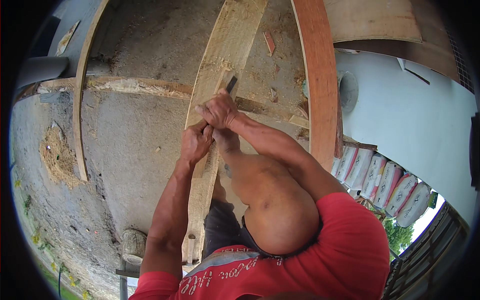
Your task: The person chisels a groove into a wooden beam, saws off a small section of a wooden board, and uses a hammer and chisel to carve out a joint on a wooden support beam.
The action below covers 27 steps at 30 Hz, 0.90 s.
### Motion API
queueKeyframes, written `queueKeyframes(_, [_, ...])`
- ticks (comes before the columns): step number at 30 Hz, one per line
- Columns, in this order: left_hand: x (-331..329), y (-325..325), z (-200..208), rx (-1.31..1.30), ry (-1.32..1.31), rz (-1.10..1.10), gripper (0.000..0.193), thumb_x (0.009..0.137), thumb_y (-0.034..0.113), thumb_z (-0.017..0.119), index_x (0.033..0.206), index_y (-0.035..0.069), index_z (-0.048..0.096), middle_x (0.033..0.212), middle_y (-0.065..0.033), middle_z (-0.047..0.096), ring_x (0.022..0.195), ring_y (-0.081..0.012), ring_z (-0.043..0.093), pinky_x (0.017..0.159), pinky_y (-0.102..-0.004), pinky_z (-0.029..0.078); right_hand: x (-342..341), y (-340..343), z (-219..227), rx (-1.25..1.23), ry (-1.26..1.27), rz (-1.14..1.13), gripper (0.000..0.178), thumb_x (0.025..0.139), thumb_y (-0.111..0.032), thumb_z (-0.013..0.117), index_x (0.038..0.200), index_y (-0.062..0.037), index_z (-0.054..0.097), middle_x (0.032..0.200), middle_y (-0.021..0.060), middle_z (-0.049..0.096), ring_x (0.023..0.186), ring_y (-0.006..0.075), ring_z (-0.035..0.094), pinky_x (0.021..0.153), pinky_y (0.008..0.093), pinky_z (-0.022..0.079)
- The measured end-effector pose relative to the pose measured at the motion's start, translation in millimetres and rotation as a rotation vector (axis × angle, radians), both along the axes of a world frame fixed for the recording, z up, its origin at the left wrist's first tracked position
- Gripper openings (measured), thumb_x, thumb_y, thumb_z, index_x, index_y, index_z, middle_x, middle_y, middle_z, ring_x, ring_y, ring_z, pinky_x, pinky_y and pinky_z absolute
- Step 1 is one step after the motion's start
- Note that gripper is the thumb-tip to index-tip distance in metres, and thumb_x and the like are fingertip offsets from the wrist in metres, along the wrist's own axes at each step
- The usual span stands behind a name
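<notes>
Closest to me, a person in a red shirt [345, 245] bends low over a long, pale plank [227, 35], one knee [275, 220] folded up high and a bare foot [227, 141] planted down by it, apparently bracing it. A rounded piece of log [134, 247] stands just left of the plank's near end.

The left forearm reaches almost straight forward, and the left hand [196, 142] is clenched, fingers curled tight, seemingly round the near end of a dark flat tool [231, 84]; the handle is mostly hidden. The right arm cuts across beyond the raised knee, elbow bent outward, and the right hand [218, 110] grips the tool ahead of the left, its dark end poking out past the knuckles beside a narrow wood strip [226, 77] that lies along the plank.

Just beyond, loose shavings [227, 65] sit on the plank, so I'd judge some wood is cut away and the work is partway through. The tool is gripped at the wood, so this stretch looks unfinished; how much remains I can't tell, with hands covering the spot.

The plank lies across a rough timber [135, 86] above the concrete floor [135, 130]. A reddish board [321, 75] stretches away to the right, with stacked bags [377, 175] past it.
</notes>
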<state>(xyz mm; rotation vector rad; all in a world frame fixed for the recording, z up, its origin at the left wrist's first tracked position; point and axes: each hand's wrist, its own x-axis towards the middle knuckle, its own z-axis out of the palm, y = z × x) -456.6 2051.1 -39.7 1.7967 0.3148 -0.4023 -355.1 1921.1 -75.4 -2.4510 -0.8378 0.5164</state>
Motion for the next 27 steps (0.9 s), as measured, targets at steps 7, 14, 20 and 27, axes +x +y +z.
queueKeyframes(7, [20.9,2.2,7.2,0.056,0.064,0.010,0.025,0.094,0.024,0.056,0.098,0.002,0.068,0.077,-0.0257,0.064,0.075,-0.0439,0.066,0.067,-0.0454,0.051,23.4,9.4,9.6,-0.091,0.077,0.008,0.058,0.089,-0.052,0.046,0.063,-0.0062,0.071,0.070,0.0204,0.068,0.081,0.0340,0.069,0.094,0.0460,0.039])
queueKeyframes(14, [-11.1,-0.9,3.3,-0.022,0.170,0.134,0.027,0.095,0.023,0.056,0.106,0.002,0.068,0.077,-0.0251,0.065,0.073,-0.0369,0.069,0.068,-0.0400,0.052,17.3,14.9,7.7,0.012,-0.049,0.115,0.054,0.090,-0.048,0.050,0.055,-0.0097,0.065,0.059,0.0162,0.061,0.066,0.0341,0.061,0.085,0.0440,0.038])
queueKeyframes(20, [12.7,4.0,-4.6,-0.008,0.114,0.145,0.023,0.093,0.019,0.055,0.099,0.001,0.068,0.075,-0.0248,0.063,0.068,-0.0377,0.067,0.065,-0.0405,0.051,33.4,23.8,6.9,0.067,-0.020,0.146,0.053,0.090,-0.047,0.051,0.055,-0.0099,0.065,0.058,0.0156,0.061,0.066,0.0336,0.062,0.084,0.0446,0.038])
queueKeyframes(27, [1.1,23.6,-21.0,0.052,0.016,0.064,0.027,0.100,0.022,0.053,0.097,0.001,0.069,0.060,-0.0021,0.057,0.050,-0.0081,0.052,0.045,-0.0275,0.042,6.8,33.9,0.7,0.101,-0.063,0.095,0.053,0.092,-0.046,0.049,0.056,-0.0111,0.067,0.059,0.0147,0.063,0.068,0.0327,0.064,0.085,0.0453,0.038])
